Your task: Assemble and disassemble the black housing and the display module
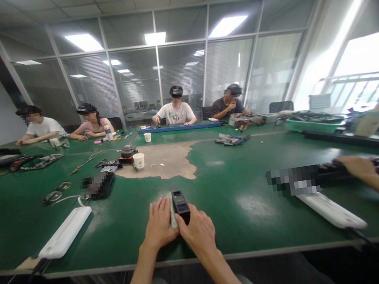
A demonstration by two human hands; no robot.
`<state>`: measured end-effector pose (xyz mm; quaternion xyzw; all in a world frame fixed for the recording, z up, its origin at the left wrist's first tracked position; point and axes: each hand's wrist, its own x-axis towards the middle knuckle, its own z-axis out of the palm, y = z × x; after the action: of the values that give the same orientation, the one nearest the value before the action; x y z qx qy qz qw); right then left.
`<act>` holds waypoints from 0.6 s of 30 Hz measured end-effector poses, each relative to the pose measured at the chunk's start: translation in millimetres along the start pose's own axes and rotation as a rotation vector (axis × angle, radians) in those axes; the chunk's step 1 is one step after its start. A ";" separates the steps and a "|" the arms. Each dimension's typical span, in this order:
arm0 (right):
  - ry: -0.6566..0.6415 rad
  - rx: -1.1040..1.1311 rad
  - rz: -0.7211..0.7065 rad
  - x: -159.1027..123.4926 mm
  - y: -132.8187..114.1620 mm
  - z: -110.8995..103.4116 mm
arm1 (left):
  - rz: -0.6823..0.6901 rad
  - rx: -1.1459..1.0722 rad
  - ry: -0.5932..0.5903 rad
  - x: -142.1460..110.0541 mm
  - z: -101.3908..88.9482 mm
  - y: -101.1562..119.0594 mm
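My right hand (198, 227) is closed around the lower right side of a small black device (180, 203) with a little screen, its thumb near the device's bottom end. Just left of it, my left hand (159, 224) lies with its fingers stretched forward, low over the green table. A pale grey-white strip (172, 216) shows between my left hand and the device; most of it is hidden, so I cannot tell what it is. Both thumbs come close together below the device.
White power strips (66, 232) lie left and right (331, 210). Ahead stand a paper cup (139, 161) and a bare brown patch (173, 156). Glasses (57, 192) rest at left. Another person's hand (357, 166) touches a dark bar at right. Several people sit across.
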<state>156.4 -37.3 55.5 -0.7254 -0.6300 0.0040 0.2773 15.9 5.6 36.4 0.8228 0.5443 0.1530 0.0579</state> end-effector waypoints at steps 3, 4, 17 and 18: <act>-0.012 0.002 -0.007 0.0 0.5 1.0 | 0.002 0.001 -0.004 0.7 0.9 -0.5; -0.015 0.000 -0.003 0.7 0.1 1.2 | 0.002 0.002 -0.005 0.9 1.4 -0.9; 0.042 0.067 0.008 5.3 -4.7 4.0 | -0.011 0.002 0.016 1.8 4.1 -4.7; 0.053 0.081 0.010 7.5 -6.1 1.6 | -0.007 -0.001 0.018 1.8 4.1 -5.0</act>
<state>151.8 -29.4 59.2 -0.7166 -0.6181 0.0114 0.3230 13.4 9.6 31.5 0.8195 0.5475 0.1605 0.0540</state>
